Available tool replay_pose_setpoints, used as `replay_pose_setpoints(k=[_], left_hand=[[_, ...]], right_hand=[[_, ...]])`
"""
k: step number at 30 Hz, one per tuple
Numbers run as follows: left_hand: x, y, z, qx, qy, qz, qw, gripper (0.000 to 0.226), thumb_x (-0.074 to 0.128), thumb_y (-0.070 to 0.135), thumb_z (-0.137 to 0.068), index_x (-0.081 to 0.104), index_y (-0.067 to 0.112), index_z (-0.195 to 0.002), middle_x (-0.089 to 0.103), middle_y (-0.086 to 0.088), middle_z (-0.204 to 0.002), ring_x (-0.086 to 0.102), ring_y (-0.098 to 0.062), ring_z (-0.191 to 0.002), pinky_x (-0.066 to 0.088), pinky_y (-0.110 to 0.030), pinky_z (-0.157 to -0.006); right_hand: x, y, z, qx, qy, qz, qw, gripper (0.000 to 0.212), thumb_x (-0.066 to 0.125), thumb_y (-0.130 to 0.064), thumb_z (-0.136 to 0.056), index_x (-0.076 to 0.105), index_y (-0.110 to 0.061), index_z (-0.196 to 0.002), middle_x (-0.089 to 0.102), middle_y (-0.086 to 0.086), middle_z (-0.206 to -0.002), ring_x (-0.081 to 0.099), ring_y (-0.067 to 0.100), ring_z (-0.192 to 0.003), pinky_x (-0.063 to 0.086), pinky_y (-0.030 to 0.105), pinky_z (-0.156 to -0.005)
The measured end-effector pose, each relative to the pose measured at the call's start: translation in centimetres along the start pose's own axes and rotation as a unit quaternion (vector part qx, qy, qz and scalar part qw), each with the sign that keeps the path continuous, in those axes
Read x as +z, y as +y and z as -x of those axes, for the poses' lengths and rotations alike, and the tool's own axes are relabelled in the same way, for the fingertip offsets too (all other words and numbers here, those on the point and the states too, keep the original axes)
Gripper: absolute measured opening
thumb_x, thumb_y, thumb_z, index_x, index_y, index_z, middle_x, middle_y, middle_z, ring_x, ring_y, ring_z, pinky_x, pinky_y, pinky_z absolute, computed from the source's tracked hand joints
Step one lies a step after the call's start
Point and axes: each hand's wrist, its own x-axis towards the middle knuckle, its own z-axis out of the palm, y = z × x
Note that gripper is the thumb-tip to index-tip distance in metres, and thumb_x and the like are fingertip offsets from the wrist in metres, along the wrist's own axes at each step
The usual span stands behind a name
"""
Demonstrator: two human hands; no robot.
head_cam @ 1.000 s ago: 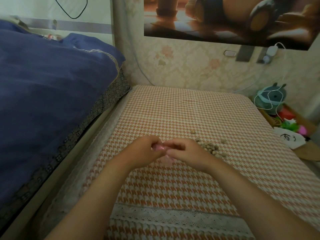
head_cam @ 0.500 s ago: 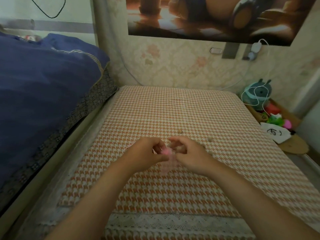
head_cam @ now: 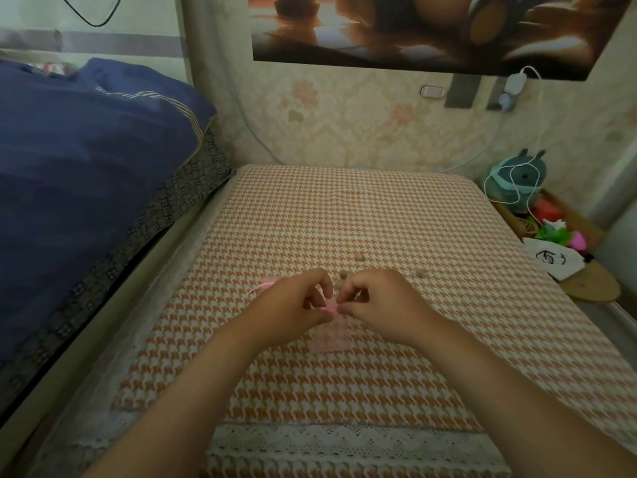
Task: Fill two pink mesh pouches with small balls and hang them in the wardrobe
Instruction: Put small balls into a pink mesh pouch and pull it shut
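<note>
Two hands meet above the middle of the worktop (head_cam: 396,208), which is covered with an orange and white houndstooth cloth (head_cam: 310,384) ending in a white lace trim (head_cam: 344,439) at the near edge. The left hand (head_cam: 296,305) and the right hand (head_cam: 382,305) both have their fingers (head_cam: 320,281) curled in. Each pinches the gathered top of a pink mesh pouch (head_cam: 329,334) between thumb and fingertips. The two hands are almost touching at the pouch's neck. The body of the pouch hangs down from the pinch onto or just over the cloth, and I cannot tell which. It looks flat, and I cannot tell whether anything is inside it.

Part of a second pink pouch (head_cam: 267,284) lies on the cloth just behind the left hand, half hidden by it. Three small balls (head_cam: 360,257) show on the cloth beyond the hands: one farther back, one just behind the gap between the hands, and one off to the right, near the right hand's knuckles. Any others close by are hidden by the hands.

To the left, a bed with a blue quilt (head_cam: 86,167) runs alongside the worktop. A dark poster (head_cam: 431,25) hangs on the patterned wall behind, with a white charger (head_cam: 515,82) plugged in below its right corner. A round teal toy (head_cam: 517,181) wound with white cable sits past the far right corner.
</note>
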Motion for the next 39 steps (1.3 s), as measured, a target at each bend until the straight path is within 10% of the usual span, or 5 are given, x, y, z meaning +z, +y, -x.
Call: replay_pose_setpoints(k=[14,26,39], left_hand=[[-0.9,0.6,0.5,0.006,0.023,-0.094,0.995,0.008,0.071,0.043,-0.087,0.066,0.037,-0.089,0.066,0.025,-0.089,0.061,0.008,-0.073,0.049,-0.024,-0.068],[-1.4,0.2,0.3,-0.016,0.021,0.034,0.999,0.004,0.080,0.022,-0.082,0.078,0.024,-0.083,0.072,0.011,-0.073,0.063,0.004,-0.064,0.049,-0.016,-0.061],[-1.2,0.9,0.2,0.032,0.027,-0.115,0.993,0.008,0.068,0.028,-0.090,0.064,0.034,-0.085,0.061,0.020,-0.077,0.055,0.002,-0.071,0.048,-0.027,-0.066]], right_hand=[[0.0,-0.2,0.3,-0.046,-0.029,-0.002,0.999,0.005,0.068,-0.030,-0.092,0.069,-0.030,-0.087,0.065,-0.015,-0.085,0.061,0.004,-0.075,0.056,0.034,-0.071],[0.0,-0.3,0.2,-0.034,-0.018,-0.038,0.999,0.004,0.082,-0.033,-0.084,0.080,-0.034,-0.087,0.072,-0.019,-0.083,0.064,0.003,-0.076,0.058,0.030,-0.075],[-1.2,-0.5,0.5,-0.081,-0.045,0.066,0.994,0.003,0.067,-0.042,-0.091,0.065,-0.039,-0.092,0.060,-0.023,-0.090,0.058,0.000,-0.080,0.055,0.036,-0.078]])
